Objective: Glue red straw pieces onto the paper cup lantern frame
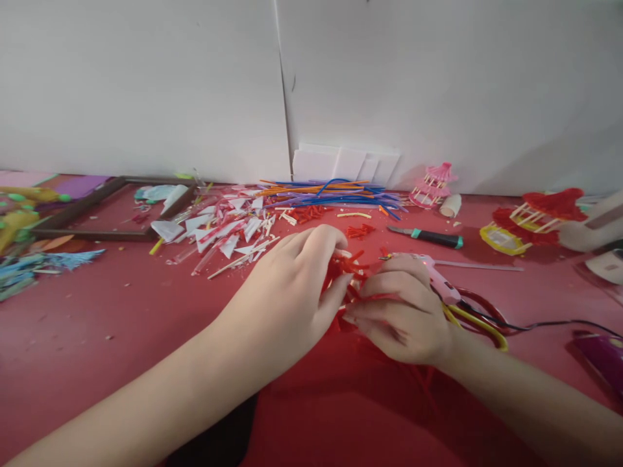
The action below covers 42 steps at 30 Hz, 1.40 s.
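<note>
In the middle of the head view, a red pipe-cleaner piece (pixel 351 264) with short strips sticking out and some pale bits sits between my hands. My left hand (pixel 296 285) is closed round its left side, thumb towards me. From the right, my right hand (pixel 403 308) has its fingers bent together on the red strips, and a thin red length lies across them. The fingers cover much of the piece, so its full shape is hidden. Just beyond my right hand lie a pink glue gun (pixel 442 283) and scissors with yellow handles (pixel 479 327).
A craft knife (pixel 428 237) lies behind my right hand. Pipe cleaners (pixel 335 192) and white-and-pink scraps (pixel 228 227) spread along the wall. Small pink (pixel 433 187) and red (pixel 549 211) tiered models stand right. A dark frame (pixel 92 235) is left; the glue gun's cord (pixel 545 324) runs right.
</note>
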### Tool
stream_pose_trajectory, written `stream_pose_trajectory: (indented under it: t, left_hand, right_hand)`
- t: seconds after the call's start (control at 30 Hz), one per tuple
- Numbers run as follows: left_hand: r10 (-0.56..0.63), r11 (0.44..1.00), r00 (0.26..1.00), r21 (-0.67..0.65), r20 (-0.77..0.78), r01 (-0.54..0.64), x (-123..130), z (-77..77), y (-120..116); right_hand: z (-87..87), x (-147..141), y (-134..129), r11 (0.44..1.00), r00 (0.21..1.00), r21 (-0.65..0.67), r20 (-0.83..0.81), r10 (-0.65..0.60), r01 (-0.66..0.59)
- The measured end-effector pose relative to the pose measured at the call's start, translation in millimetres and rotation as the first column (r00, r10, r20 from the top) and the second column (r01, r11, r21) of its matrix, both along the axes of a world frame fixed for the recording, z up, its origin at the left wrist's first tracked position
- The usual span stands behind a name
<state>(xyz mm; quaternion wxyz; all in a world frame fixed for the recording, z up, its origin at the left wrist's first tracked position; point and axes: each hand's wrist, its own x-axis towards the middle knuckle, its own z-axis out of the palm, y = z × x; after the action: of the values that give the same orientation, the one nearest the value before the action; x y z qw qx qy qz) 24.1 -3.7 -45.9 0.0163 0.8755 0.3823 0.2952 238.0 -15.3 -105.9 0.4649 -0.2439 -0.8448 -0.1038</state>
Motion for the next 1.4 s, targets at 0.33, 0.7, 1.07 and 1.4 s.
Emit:
stream_pose_trajectory:
  t: [0.33,0.7,1.07,1.4]
  left_hand:
    - [0.117,0.948,0.990,0.288,0.073,-0.134,-11.3,29.8,0.1]
    - [0.047,0.982,0.995,-0.184,0.090,-0.029,-8.6,8.8,13.3]
    - [0.081,0.988,0.994,-0.134,0.069,-0.071,-1.8,0.4,10.5]
    - [0.070,0.980,0.992,-0.194,0.108,-0.048,-0.4,-2.0,9.4]
  right_hand:
    - [-6.8,0.3,1.8,0.998,0.998,0.019,-0.039,-0.051,0.052]
    - [-6.4,-0.2,5.4,0.999,0.996,-0.031,-0.079,-0.033,0.030]
    - [-0.2,3.5,7.6,0.999,1.000,-0.034,-0.023,-0.016,0.015]
    - [2.1,0.4,5.4,0.997,1.000,-0.080,-0.023,-0.003,0.002]
